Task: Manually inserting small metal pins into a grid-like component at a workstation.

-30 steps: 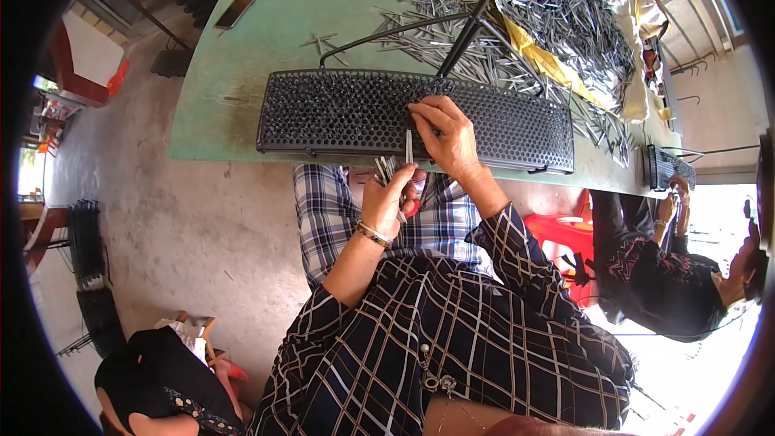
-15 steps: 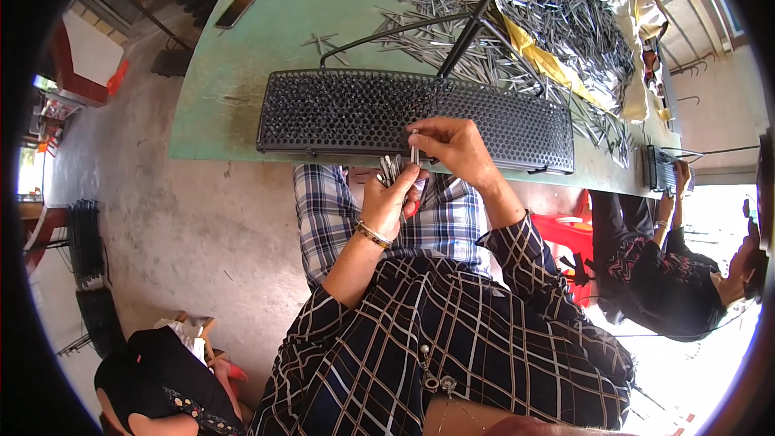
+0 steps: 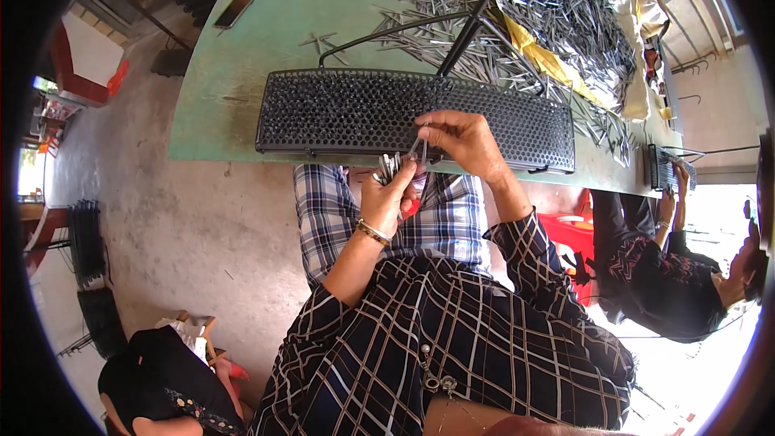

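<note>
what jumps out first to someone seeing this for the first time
A long black perforated metal tray lies across the near edge of the green table. At its front edge, the right hand pinches a thin metal pin, while the left hand grips a bundle of grey metal pins. Heaps of loose grey pins cover the table's far right.

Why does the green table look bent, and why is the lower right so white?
Head view: the fisheye lens bows the green table and the perforated rack toward the rim; black corners frame the picture; daylight overexposes the lower right; both hands, left hand and right hand, look sharp.
</note>
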Demonstrator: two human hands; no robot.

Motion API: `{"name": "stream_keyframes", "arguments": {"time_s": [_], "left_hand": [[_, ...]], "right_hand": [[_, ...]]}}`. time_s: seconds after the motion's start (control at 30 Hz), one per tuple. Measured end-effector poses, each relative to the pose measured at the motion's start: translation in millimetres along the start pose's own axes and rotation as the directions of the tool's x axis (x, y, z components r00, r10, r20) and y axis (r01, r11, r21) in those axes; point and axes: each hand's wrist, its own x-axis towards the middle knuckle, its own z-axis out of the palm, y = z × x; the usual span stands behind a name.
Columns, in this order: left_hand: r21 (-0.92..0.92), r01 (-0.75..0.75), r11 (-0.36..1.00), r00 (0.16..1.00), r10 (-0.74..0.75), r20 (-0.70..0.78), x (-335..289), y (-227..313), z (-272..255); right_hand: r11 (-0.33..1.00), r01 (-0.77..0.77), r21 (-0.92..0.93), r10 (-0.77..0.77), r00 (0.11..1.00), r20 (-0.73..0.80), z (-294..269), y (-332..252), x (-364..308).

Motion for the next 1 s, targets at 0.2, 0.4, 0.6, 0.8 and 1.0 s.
{"name": "stream_keyframes", "arguments": {"time_s": [0.2,0.4,0.6,0.8,1.0], "left_hand": [[-0.076,0.048,0.996,0.998,-0.044,0.049,-2,2,-2],[-0.076,0.076,0.994,0.996,-0.072,0.055,-3,4,-3],[-0.145,0.117,0.982,0.989,-0.102,0.103,1,3,-9],[-0.171,0.158,0.973,0.976,-0.128,0.175,5,0,-11],[-0.15,0.2,0.968,0.951,-0.155,0.269,5,1,-13]], "right_hand": [[0.943,0.258,-0.207,-0.279,0.957,-0.074,9,-15,22],[0.9,0.337,-0.276,-0.363,0.931,-0.048,13,-12,37],[0.945,0.248,-0.214,-0.26,0.965,-0.032,13,-11,35],[0.958,0.22,-0.182,-0.236,0.969,-0.074,17,-7,35],[0.827,0.435,-0.355,-0.437,0.896,0.078,12,-15,37]]}}
